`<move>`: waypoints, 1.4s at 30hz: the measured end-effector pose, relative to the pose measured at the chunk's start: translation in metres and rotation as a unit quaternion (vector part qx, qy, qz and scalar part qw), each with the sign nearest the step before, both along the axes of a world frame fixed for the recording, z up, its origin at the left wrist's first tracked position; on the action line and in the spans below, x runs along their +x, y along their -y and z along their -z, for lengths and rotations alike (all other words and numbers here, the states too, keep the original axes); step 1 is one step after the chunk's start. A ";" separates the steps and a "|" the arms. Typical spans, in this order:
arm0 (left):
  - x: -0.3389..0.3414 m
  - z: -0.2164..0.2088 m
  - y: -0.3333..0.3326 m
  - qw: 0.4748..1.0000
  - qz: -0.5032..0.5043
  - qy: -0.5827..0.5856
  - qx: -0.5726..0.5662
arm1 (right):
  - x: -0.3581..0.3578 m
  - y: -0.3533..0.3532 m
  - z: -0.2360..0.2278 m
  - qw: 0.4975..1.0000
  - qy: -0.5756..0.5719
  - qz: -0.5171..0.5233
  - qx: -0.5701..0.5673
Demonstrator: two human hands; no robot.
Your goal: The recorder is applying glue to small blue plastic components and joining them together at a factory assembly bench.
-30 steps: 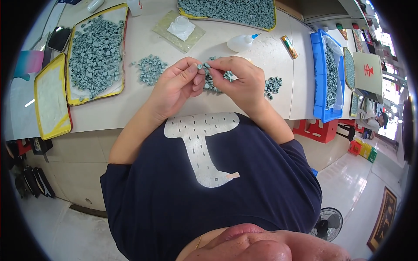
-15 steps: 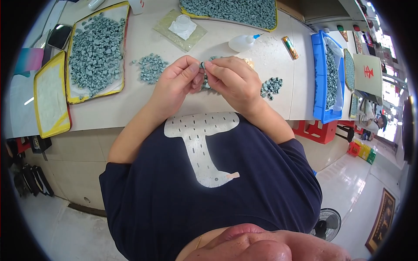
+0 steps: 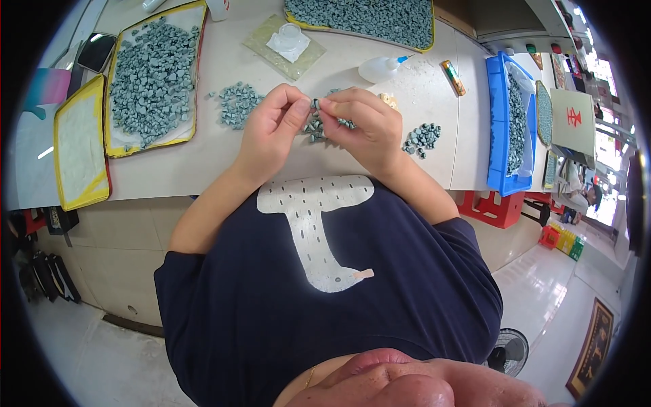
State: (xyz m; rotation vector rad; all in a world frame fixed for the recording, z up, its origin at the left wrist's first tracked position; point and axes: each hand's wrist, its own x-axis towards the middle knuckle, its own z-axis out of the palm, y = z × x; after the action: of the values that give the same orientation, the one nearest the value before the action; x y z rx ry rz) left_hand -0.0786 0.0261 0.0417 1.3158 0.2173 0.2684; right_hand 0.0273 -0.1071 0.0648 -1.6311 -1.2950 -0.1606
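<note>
Above the table my left hand (image 3: 272, 129) and my right hand (image 3: 369, 122) meet at their fingertips. Between them is a small dark grey-green piece (image 3: 314, 104), pinched by both; its exact kind is too small to tell. Beneath and behind the fingers lies a pile of similar grey-green pieces (image 3: 315, 129), partly hidden by my hands. A loose pile of paler pieces (image 3: 239, 105) spreads beside my left hand. Close to my right wrist sits a heap of darker pieces (image 3: 422, 138). Some cream-coloured bits (image 3: 388, 100) show just behind my right hand.
A yellow-rimmed tray (image 3: 194, 122) of grey-green pieces stands at left, by another yellow-edged tray (image 3: 80, 146). Behind my hands are a greenish board (image 3: 271, 57) with a clear lid, a white squeeze bottle (image 3: 378, 69) and another full tray (image 3: 428, 46). A blue bin (image 3: 497, 129) stands right.
My fingers have shifted slightly around the small piece, and the left fingers are drawn up a little. More of the pile beneath my hands shows now.
</note>
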 end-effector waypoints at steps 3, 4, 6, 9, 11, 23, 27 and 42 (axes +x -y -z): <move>0.001 -0.004 0.001 0.996 -0.032 0.025 0.082 | -0.004 0.002 -0.004 0.993 -0.112 0.029 -0.018; 0.002 -0.005 0.001 0.989 -0.052 0.041 0.134 | -0.004 0.002 -0.005 0.993 -0.112 0.028 -0.017; 0.002 -0.008 0.001 0.979 -0.070 0.059 0.185 | -0.005 0.004 -0.008 0.990 -0.132 0.036 -0.040; 0.002 -0.009 -0.002 0.947 -0.094 0.092 0.294 | -0.004 0.007 -0.013 0.987 -0.140 0.043 -0.066; 0.003 -0.009 -0.003 0.943 -0.097 0.096 0.304 | -0.002 0.008 -0.018 0.986 -0.134 0.047 -0.092; 0.008 -0.004 -0.005 0.912 -0.075 0.059 0.399 | 0.034 0.043 -0.018 0.922 -0.197 0.195 -0.271; 0.006 -0.001 -0.004 0.898 -0.084 0.042 0.430 | 0.044 0.050 -0.020 0.872 -0.199 0.242 -0.377; 0.005 0.004 -0.003 0.858 -0.083 0.009 0.506 | 0.052 0.066 -0.003 0.869 -0.095 0.249 -0.417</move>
State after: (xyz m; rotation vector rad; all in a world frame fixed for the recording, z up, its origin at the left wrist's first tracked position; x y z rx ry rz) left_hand -0.0738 0.0295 0.0378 2.3474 0.1732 0.5899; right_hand 0.0791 -0.1728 0.0677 -2.6319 -0.7796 0.2936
